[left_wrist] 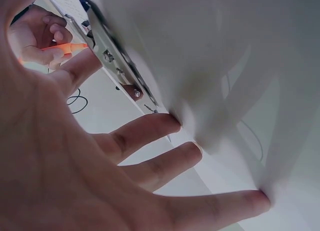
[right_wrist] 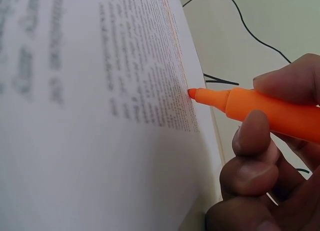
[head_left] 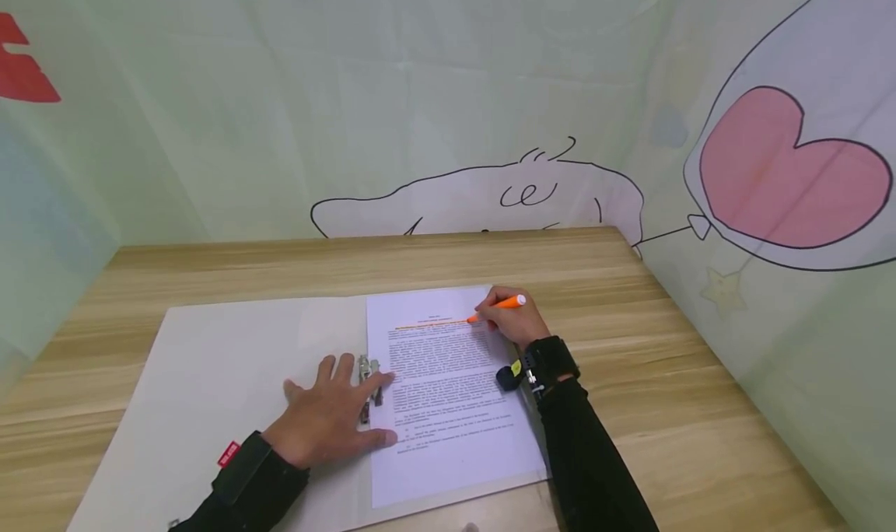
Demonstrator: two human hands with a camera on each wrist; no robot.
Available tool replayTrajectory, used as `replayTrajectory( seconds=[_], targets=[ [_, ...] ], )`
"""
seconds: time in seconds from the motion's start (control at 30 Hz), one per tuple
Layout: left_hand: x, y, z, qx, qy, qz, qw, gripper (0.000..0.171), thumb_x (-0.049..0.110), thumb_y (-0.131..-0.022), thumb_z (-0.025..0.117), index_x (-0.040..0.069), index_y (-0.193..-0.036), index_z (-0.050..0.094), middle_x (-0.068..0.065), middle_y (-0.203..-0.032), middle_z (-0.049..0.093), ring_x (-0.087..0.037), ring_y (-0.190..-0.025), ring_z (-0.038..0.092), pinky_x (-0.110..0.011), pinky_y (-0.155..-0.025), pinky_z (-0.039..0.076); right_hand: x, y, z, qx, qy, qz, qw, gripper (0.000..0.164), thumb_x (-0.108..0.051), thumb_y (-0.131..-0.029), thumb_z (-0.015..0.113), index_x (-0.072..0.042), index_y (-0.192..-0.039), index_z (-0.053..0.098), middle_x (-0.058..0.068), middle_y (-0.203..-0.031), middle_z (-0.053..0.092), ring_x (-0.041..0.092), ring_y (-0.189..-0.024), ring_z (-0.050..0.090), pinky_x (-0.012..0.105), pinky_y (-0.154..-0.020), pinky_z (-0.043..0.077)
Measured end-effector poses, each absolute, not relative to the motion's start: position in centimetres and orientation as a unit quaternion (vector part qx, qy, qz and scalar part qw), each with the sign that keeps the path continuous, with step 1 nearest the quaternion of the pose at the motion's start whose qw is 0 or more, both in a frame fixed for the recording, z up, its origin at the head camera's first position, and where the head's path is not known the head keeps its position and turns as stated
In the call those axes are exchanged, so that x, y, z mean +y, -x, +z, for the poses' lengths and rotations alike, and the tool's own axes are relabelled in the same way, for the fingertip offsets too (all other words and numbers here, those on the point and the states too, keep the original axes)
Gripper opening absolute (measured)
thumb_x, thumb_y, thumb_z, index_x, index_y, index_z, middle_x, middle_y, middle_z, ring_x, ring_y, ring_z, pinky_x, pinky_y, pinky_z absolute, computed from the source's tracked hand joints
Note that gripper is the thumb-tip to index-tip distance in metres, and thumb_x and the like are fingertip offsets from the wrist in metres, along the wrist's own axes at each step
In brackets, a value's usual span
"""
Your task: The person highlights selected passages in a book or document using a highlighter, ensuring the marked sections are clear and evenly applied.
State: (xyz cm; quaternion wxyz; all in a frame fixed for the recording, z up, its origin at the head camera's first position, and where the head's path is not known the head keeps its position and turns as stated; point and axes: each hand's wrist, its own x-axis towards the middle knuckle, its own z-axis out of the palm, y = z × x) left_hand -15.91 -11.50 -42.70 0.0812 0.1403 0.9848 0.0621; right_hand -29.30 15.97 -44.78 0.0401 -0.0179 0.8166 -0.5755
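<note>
An orange highlighter (head_left: 509, 302) is pinched in my right hand (head_left: 519, 322), its tip on the printed page (head_left: 455, 470) near the top lines of text. Behind the tip, an orange line (head_left: 427, 325) runs leftward across the page. In the right wrist view the highlighter (right_wrist: 270, 111) sits between thumb and fingers, tip against the paper. The page lies on the right side of an open white folder (head_left: 231, 369). My left hand (head_left: 329, 419) rests spread, fingers straight, over the folder's metal clip (head_left: 365, 384) and the page's left edge.
A wood-grain table (head_left: 700, 431) carries the folder. Behind it hangs a pale green printed cloth (head_left: 280, 112) with a drawn figure and a pink heart (head_left: 784, 174). Dark sleeves and wrist bands cover both forearms.
</note>
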Motion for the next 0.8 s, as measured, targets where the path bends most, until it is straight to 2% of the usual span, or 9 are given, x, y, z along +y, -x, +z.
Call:
replayTrajectory(
  seconds=[0.37, 0.8],
  targets=[
    [-11.54, 15.83, -42.67, 0.985, -0.142, 0.062, 0.082, 0.083, 0.071, -0.068, 0.074, 0.031, -0.138, 0.057, -0.019, -0.124, 0.049, -0.041, -0.116, 0.044, -0.088, -0.075, 0.036, 16.2, 29.33, -44.9, 0.811, 0.007, -0.583, 0.045, 0.011, -0.007, -0.086, 0.071, -0.003, -0.076, 0.071, 0.005, -0.059, 0.054, 0.019, -0.062, 0.048, 0.026, -0.052, 0.03],
    [-11.53, 15.84, -42.68, 0.985, -0.141, 0.063, 0.083, 0.083, 0.07, -0.067, 0.075, 0.03, -0.138, 0.057, -0.02, -0.126, 0.05, -0.042, -0.118, 0.044, -0.088, -0.076, 0.037, 16.87, 29.53, -44.96, 0.818, -0.006, -0.573, 0.05, 0.009, -0.008, -0.087, 0.069, -0.003, -0.081, 0.074, 0.003, -0.06, 0.057, 0.02, -0.062, 0.051, 0.025, -0.052, 0.033]
  ],
)
